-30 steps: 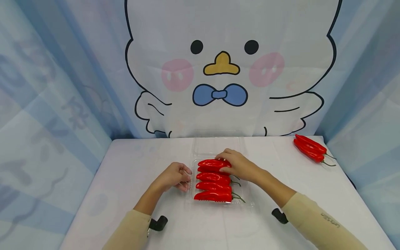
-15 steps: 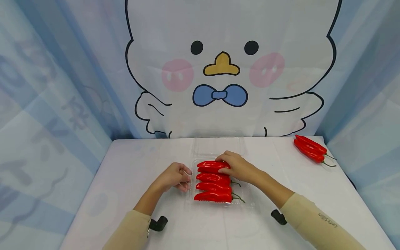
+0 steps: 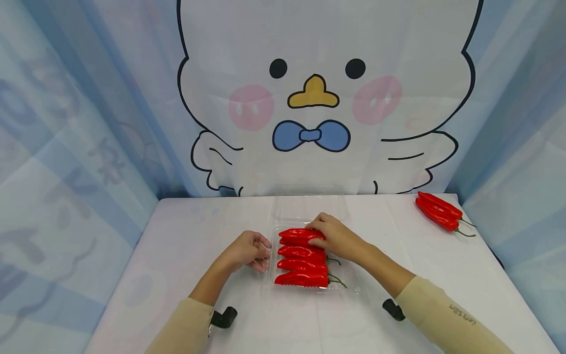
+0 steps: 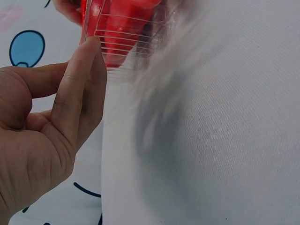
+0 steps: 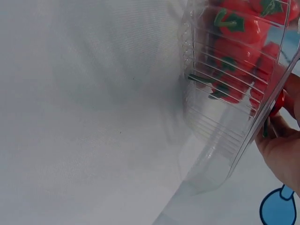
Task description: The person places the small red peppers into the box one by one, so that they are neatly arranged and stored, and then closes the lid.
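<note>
Peppers (image 3: 302, 255): red, five in a row in clear tray (image 3: 349, 287), mid desk (image 3: 185, 255).
R hand (image 3: 336, 236): fingers curled on top pepper; seat it flat, stem to the right like the rest.
L hand (image 3: 247, 250): fingers bent vs. tray's left wall; brace w/o squeezing.
Spare peppers (image 3: 438, 210): far right corner.

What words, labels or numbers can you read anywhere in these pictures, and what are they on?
Small dark print on the right sleeve: lettering is there, but too small and tilted to read.
Backdrop curtain, left side: faint large characters, too washed out to read.
Clear plastic tray, red peppers, tablecloth: no text or labels visible.
</note>
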Demonstrator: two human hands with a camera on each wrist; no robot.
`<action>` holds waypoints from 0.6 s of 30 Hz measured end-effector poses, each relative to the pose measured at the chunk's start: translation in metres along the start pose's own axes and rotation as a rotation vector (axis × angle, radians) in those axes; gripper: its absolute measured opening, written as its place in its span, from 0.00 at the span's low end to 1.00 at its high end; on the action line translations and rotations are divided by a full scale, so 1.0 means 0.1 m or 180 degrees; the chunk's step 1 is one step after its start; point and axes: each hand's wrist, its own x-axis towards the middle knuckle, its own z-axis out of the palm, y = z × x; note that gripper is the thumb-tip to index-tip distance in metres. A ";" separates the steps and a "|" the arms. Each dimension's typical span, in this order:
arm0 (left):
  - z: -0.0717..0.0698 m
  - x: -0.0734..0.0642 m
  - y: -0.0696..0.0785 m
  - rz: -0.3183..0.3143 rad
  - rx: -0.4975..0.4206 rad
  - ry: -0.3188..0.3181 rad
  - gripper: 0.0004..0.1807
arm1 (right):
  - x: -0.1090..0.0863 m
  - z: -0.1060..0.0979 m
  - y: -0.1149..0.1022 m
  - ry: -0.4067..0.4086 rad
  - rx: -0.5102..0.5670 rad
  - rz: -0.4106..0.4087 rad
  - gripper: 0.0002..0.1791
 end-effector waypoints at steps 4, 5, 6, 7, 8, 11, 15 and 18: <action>0.00 0.00 0.00 0.0001 -0.0005 0.0003 0.10 | 0.00 0.01 0.00 -0.0004 -0.0032 0.0003 0.21; 0.00 0.00 0.01 -0.0002 -0.0006 0.0002 0.10 | 0.00 0.01 0.01 -0.0006 -0.0042 0.0005 0.21; 0.00 0.00 0.01 -0.0004 -0.0005 0.0003 0.10 | 0.00 0.02 0.01 -0.0008 -0.0042 0.0009 0.21; 0.00 0.00 0.01 -0.0007 -0.0006 0.0004 0.10 | 0.00 0.02 0.01 -0.0012 -0.0042 0.0014 0.21; 0.00 0.00 0.01 -0.0006 -0.0009 0.0004 0.10 | 0.01 0.03 0.01 -0.0018 -0.0045 0.0023 0.21; 0.00 0.00 0.01 -0.0003 -0.0011 0.0002 0.10 | 0.01 0.05 0.01 -0.0030 -0.0055 0.0041 0.21; 0.01 0.00 0.01 -0.0003 -0.0005 0.0001 0.10 | 0.00 0.06 0.01 -0.0024 -0.0038 0.0034 0.22; 0.01 0.00 0.01 -0.0012 -0.0006 0.0008 0.10 | 0.00 0.05 0.01 -0.0017 -0.0031 0.0014 0.23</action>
